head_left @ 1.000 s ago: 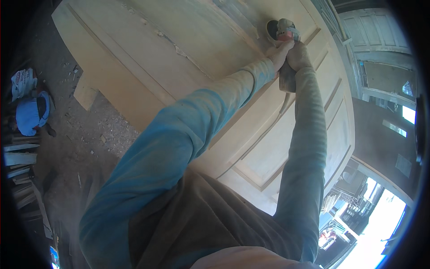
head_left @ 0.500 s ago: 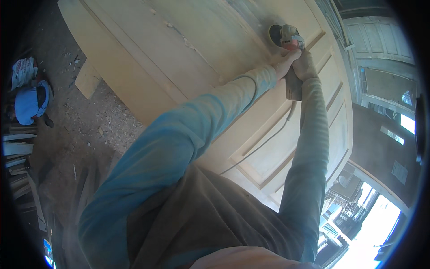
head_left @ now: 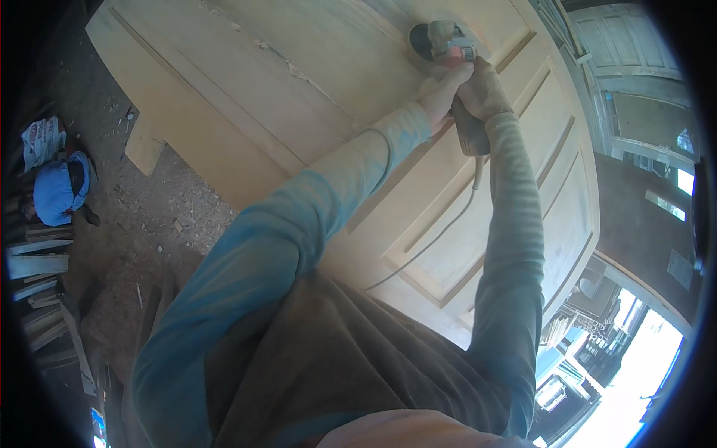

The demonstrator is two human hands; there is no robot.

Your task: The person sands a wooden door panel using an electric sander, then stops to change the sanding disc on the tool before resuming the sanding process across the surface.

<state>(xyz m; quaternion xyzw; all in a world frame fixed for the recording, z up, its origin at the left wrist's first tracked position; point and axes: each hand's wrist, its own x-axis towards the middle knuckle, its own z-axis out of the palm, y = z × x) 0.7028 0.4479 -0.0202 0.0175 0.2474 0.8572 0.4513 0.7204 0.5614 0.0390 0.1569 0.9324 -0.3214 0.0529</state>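
The door [head_left: 441, 261] is cut off by the upper edge and partly covered by the sleeves [head_left: 515, 216]. At far left a sack [head_left: 43, 143] is seen, its contents impossible to make out. The grinder [head_left: 453, 54] is held at the door's upper part, its disc [head_left: 420, 41] shifted leftward across the surface since the earlier frame. It is closed around by the left hand [head_left: 442, 97] and right hand [head_left: 484, 91], some fingers hidden. The cord [head_left: 476, 178] is lost behind the clothing.
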